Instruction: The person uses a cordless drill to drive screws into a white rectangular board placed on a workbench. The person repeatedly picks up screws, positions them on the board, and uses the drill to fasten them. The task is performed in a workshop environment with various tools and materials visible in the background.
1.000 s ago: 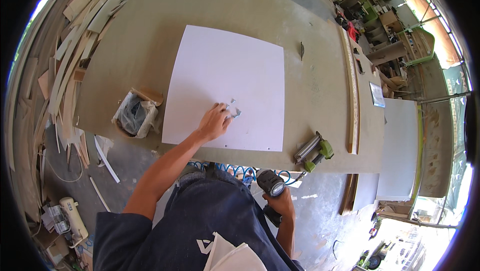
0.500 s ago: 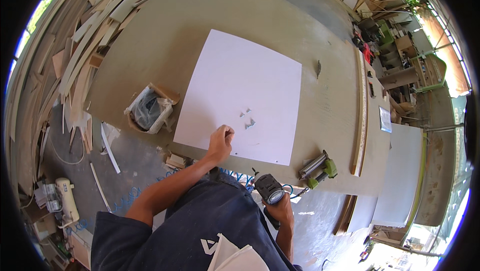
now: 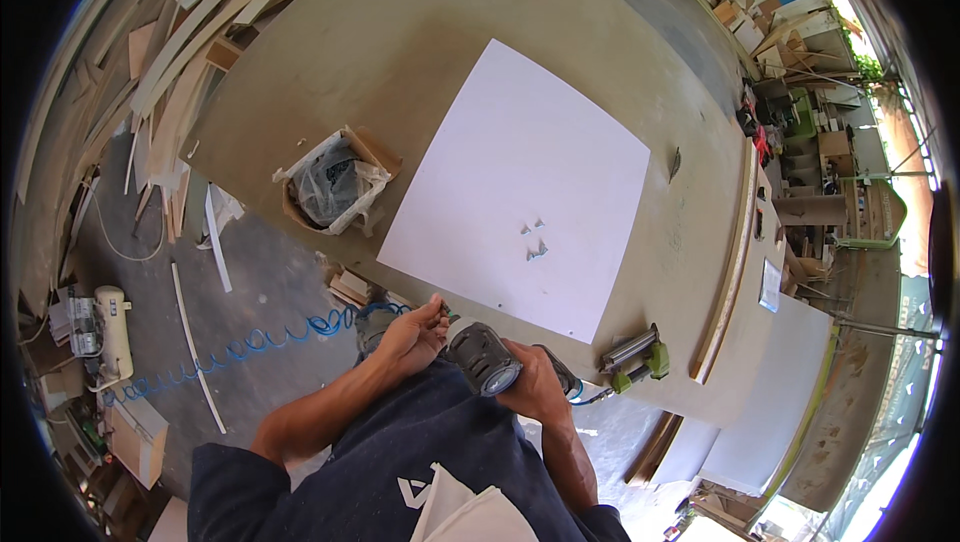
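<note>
My right hand (image 3: 537, 382) grips a dark cordless drill (image 3: 482, 358) close to my body, its front end turned toward the left. At that front end, my left hand (image 3: 412, 340) is closed in a pinch, with fingertips by the bit. Whatever small thing they hold is too tiny to make out. Beyond both hands a square white panel (image 3: 520, 162) lies on the large worktable. A few small screws (image 3: 536, 250) rest loose on the panel, and small dark holes show along its near edge.
An open carton lined with plastic (image 3: 335, 182) stands left of the panel. To the right lies a green nail gun (image 3: 636, 360) with a blue hose. A long wooden strip (image 3: 728, 272) runs along the table's right side. Wood offcuts (image 3: 195, 62) are piled at left.
My left hand has come back from over the panel to the drill's front end. The drill has risen and swung leftward to meet it. The view has turned and shifted somewhat.
</note>
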Tool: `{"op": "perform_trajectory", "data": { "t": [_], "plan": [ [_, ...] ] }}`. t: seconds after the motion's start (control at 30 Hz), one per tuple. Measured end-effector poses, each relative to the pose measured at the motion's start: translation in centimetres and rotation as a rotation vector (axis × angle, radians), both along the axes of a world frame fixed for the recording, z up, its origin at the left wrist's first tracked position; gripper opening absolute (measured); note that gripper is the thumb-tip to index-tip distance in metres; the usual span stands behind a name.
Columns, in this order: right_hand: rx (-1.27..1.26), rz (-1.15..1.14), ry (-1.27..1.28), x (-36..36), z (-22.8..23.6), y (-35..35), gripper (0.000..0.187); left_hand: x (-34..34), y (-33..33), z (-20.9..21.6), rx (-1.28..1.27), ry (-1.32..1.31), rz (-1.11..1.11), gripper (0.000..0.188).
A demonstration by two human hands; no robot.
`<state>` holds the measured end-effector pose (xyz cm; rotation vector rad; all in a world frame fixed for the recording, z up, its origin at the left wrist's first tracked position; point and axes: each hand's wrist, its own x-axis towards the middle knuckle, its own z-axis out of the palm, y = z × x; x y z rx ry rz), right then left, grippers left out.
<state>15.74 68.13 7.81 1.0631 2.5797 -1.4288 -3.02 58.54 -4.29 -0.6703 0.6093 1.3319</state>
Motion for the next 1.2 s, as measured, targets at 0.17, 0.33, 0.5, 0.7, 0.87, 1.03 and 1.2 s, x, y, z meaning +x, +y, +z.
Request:
{"op": "perform_trajectory", "data": {
  "t": [0.17,0.33,0.5,0.7,0.87,1.03,1.2],
  "plan": [
    [0.039,0.075,-0.093,-1.8,-0.4,-0.2,0.061,-0.7,-1.2,-1.4,-0.035,-0.013,0.03,0.021],
    [0.054,0.083,-0.098,-3.7,-0.2,-0.3,0.056,-2.0,-1.7,-1.5,-0.031,-0.028,0.031,0.022],
    [0.046,0.045,-0.12,-5.9,0.1,0.4,0.052,-3.9,-1.2,-1.6,0.004,-0.039,0.033,0.019],
    [-0.07,0.02,-0.136,-8.3,-1.0,2.1,0.044,-5.1,0.1,-0.8,-0.04,-0.078,0.15,0.019],
    [-0.188,-0.017,-0.196,-10.3,-0.5,3.1,0.038,-5.2,0.2,-2.2,-0.068,-0.078,0.18,0.02],
    [-0.189,0.029,-0.221,-10.9,0.0,3.8,0.034,-5.2,0.3,-2.6,-0.069,-0.113,0.178,0.02],
    [-0.206,0.033,-0.267,-11.3,0.3,4.1,0.033,-5.3,0.4,-2.7,-0.089,-0.12,0.17,0.021]
  ]
}}
